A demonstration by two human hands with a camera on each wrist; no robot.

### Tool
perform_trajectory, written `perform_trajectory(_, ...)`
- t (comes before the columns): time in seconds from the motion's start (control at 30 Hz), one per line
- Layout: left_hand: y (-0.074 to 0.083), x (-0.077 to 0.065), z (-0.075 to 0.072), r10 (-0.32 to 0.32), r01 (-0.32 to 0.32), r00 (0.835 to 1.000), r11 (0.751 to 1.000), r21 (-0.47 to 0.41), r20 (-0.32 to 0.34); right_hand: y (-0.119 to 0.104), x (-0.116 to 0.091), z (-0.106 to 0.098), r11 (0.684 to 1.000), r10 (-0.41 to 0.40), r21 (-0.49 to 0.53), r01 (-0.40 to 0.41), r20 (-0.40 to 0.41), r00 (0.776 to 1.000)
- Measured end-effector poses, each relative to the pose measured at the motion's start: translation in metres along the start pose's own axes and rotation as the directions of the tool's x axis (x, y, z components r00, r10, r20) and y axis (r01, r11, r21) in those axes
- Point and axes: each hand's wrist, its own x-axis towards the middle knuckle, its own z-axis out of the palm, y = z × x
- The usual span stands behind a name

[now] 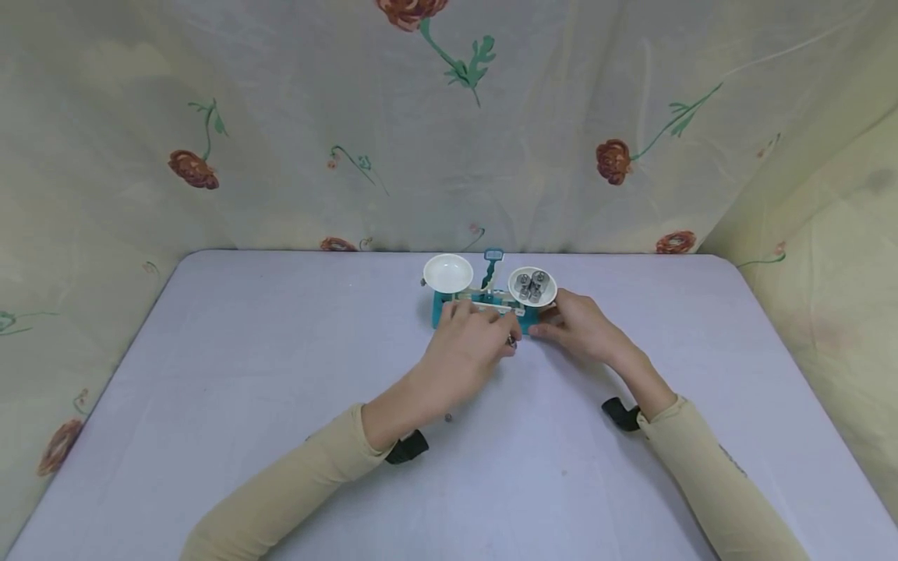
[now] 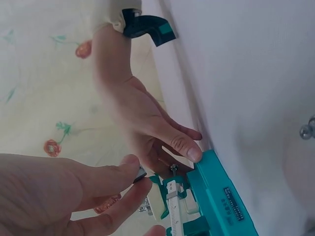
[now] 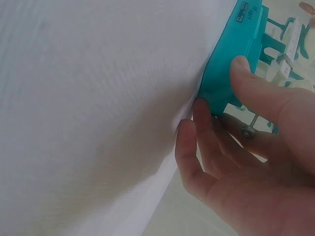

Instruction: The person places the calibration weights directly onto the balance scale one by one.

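Observation:
A teal balance scale stands near the back of the table, with a white pan on each side. In the right pan sit several metal weights; the left pan holds nothing. My left hand is in front of the scale, hiding part of its base. It pinches a small metal weight between thumb and finger, close to the white graduated beam. At the scale's right end, my right hand grips the base, thumb on the front face and fingers around the end.
A small metal piece lies on the white tablecloth, beside the left forearm. Behind the table hangs a pale curtain with flowers on it. Black wrist mounts stick out from both sleeves.

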Motion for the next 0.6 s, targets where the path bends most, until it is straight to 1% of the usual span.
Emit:
perform_trajectory(0.13, -0.002, 0.000, -0.003, -0.022, 0.022, 1.000, 1.000, -0.019, -0.014, 0.001, 0.001, 0.001, 1.000, 0.013, -0.002, -0.013, 0.006, 1.000)
perform_trajectory(0.3, -0.005, 0.001, -0.008, -0.043, 0.042, 0.999, 0.998, -0.039, -0.029, 0.001, 0.000, 0.000, 1.000, 0.009, 0.006, -0.009, 0.003, 1.000)
perform_trajectory(0.43, -0.009, 0.001, -0.013, -0.057, 0.055, 0.995, 0.998, -0.023, -0.084, 0.000, 0.000, 0.000, 1.000, 0.008, 0.007, -0.008, 0.005, 1.000)
perform_trajectory(0.6, -0.013, 0.002, -0.016, -0.083, 0.085, 0.985, 0.996, 0.006, -0.153, 0.000, 0.000, -0.001, 1.000, 0.020, 0.006, -0.020, 0.009, 1.000)
